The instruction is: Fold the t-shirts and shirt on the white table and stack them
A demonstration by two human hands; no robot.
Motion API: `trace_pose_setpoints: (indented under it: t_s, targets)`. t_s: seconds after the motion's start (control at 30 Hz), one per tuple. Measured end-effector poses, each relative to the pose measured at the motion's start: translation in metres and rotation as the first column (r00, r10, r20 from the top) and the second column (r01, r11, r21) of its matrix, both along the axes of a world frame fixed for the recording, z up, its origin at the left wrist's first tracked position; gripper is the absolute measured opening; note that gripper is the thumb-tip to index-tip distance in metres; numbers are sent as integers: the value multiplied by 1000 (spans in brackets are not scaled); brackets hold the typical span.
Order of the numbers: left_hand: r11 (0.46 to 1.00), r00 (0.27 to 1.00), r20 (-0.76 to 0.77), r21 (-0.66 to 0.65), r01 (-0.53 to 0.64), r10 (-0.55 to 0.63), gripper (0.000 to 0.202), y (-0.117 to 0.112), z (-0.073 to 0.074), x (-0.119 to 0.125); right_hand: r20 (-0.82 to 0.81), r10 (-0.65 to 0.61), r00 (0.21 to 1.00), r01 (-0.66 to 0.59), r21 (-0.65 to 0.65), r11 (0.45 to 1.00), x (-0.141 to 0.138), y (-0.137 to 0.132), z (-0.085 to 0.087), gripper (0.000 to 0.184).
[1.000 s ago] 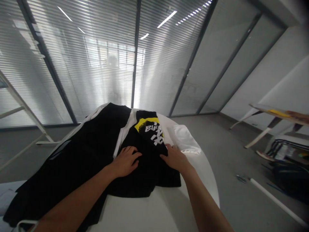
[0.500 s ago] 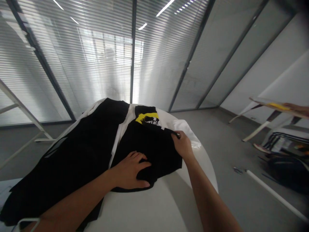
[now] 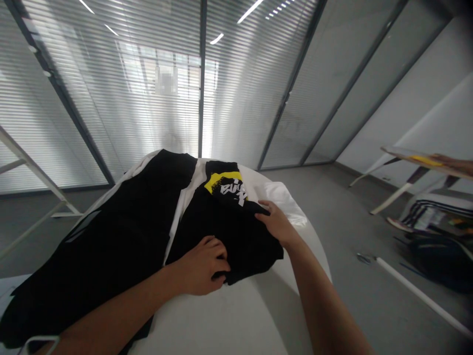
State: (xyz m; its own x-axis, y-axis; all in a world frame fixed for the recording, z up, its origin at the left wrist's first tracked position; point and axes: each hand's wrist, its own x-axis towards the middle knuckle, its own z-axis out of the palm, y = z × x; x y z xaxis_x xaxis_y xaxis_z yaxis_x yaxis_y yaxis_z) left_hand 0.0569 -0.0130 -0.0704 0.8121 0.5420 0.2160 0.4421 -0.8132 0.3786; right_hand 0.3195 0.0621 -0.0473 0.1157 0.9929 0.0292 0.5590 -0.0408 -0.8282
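Black tee (image 3: 225, 241) lies doubled over & rumpled near the middle of the round white worktop (image 3: 229, 315), its yellow-and-white print (image 3: 226, 190) up toward the far edge, lettering too distorted to read for sure. Its near hem is bunched into soft folds, w/ a narrow white band (image 3: 183, 217) running along its left side. L hand (image 3: 201, 264) sits on that near bunch, L fingers (image 3: 218, 256) curled & narrow, gripping a fold of the black cloth. R hand (image 3: 277, 224) is on the tee's far right edge, just below the print, R fingers (image 3: 264, 207) fairly straight & slightly spread, lying on the fabric w/ no clear pinch. Just beyond R hand, a folded white cloth (image 3: 284, 202) sits near the far right edge, touching the tee. To the left, a big black garment (image 3: 114, 251) w/ white trim spreads across the worktop & past its left edge. Further out: grey floor, slatted blinds behind glass partitions, a white tube (image 3: 417, 291) on the floor, & at far right another person's hand (image 3: 456, 167) over a small table.
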Motion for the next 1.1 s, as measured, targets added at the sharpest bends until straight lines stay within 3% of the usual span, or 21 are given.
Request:
trace_pose_setpoints:
  t_s: [0.07, 0.17, 0.27, 0.47, 0.67, 0.8, 0.93, 1.03, 1.1]
  targets:
    - [998, 999, 35, -57, 14, -12, 17, 0, 1, 1, -213, -28, 977, 22, -28, 999, 0, -1, 4, 52]
    - [991, 997, 81, -132, 14, -3, 16, 1, 3, 0, -505, -55, 861, 34, -51, 998, -1, -6, 12, 50]
    - [986, 995, 97, -166, 20, -4, 15, 2, 8, -2, -645, -35, 764, -29, -88, 996, -1, -11, 20, 49]
    - [962, 997, 66, -270, 44, -27, 21, 1, 20, -3, -749, 87, 657, -182, -46, 982, -8, -16, 27, 39]
    - [991, 998, -10, -123, -61, 60, 56, -12, 3, 12, -741, 19, 671, -106, -71, 992, -19, -13, 18, 34]
    - [997, 997, -57, -60, -57, 53, 47, -15, -9, 18, -806, -33, 591, -40, -70, 997, -23, -13, 19, 38]
    - [995, 996, -59, -66, -73, 69, 45, -11, -10, 17, -867, 26, 498, -62, -5, 998, -29, -17, 23, 42]
    - [993, 995, -60, -79, -86, 81, 48, -10, -9, 18, -862, 115, 494, -144, 50, 988, -34, -20, 23, 43]
    - [992, 995, -57, -89, -92, 87, 40, -12, -8, 19, -840, 153, 521, -183, 65, 981, -39, -22, 22, 42]
